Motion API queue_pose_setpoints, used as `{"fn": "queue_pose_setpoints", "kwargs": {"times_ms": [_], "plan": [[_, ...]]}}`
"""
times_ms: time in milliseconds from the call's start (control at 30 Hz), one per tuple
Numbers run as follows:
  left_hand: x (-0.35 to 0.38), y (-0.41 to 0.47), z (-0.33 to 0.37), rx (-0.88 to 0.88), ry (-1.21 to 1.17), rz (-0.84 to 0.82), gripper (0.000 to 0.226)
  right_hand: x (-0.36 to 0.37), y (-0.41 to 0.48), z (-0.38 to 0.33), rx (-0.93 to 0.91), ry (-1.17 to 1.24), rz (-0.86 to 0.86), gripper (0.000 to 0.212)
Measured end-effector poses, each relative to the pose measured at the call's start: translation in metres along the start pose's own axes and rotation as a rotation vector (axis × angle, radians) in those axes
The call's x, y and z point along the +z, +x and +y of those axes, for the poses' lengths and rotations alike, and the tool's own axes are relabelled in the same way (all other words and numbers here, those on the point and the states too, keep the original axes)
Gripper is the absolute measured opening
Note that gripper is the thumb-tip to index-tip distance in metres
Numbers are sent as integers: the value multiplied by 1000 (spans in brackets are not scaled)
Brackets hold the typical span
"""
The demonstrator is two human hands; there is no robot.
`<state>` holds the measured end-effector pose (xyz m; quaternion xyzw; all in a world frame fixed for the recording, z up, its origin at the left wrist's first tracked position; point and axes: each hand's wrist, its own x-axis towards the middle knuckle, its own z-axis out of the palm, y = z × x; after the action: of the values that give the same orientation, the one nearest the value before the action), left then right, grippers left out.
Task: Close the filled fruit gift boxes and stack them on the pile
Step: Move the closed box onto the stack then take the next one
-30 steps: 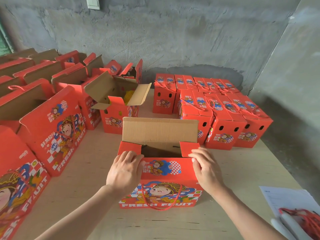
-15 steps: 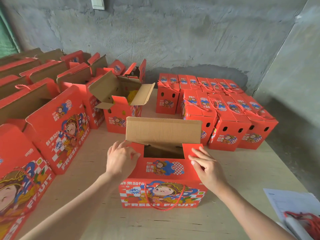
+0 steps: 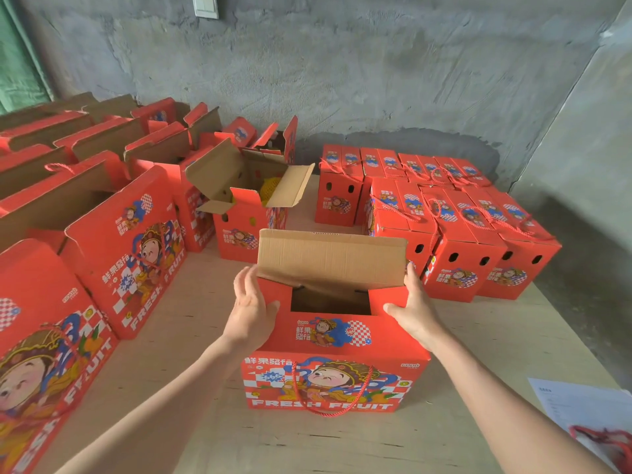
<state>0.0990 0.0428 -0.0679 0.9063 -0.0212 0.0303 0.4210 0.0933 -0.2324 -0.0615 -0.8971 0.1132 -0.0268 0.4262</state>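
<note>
A red fruit gift box point(image 3: 333, 357) stands in front of me on the wooden table point(image 3: 191, 340), its front panel folded over the top and its brown back flap point(image 3: 330, 260) still upright. My left hand point(image 3: 251, 307) rests against the box's upper left corner, fingers straight, reaching toward the flap's left edge. My right hand point(image 3: 413, 306) lies on the upper right corner, fingers up along the flap's right edge. The pile of closed red boxes point(image 3: 444, 213) sits behind and to the right. The contents of the near box are hidden in shadow.
Another open box point(image 3: 249, 206) showing yellow fruit stands behind the near one. Several open red boxes point(image 3: 113, 241) line the left side. A paper sheet point(image 3: 581, 408) and red cords point(image 3: 605, 443) lie at the right front. Concrete walls close the back and right.
Both hands have slid from the top of the folded front panel outward and up to the box's two upper corners, beside the upright back flap.
</note>
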Motion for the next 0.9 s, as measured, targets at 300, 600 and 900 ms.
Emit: {"fn": "queue_pose_setpoints", "kwargs": {"times_ms": [300,600,900], "plan": [[4,-4,-4,182,62,253,112,0,-4,15,-127,289,90,48],[5,-3,-8,250,454,90,73,-20,-9,22,-219,123,-205,48],[-6,20,-4,268,764,-139,84,-32,6,21,-383,-571,-319,55]]}}
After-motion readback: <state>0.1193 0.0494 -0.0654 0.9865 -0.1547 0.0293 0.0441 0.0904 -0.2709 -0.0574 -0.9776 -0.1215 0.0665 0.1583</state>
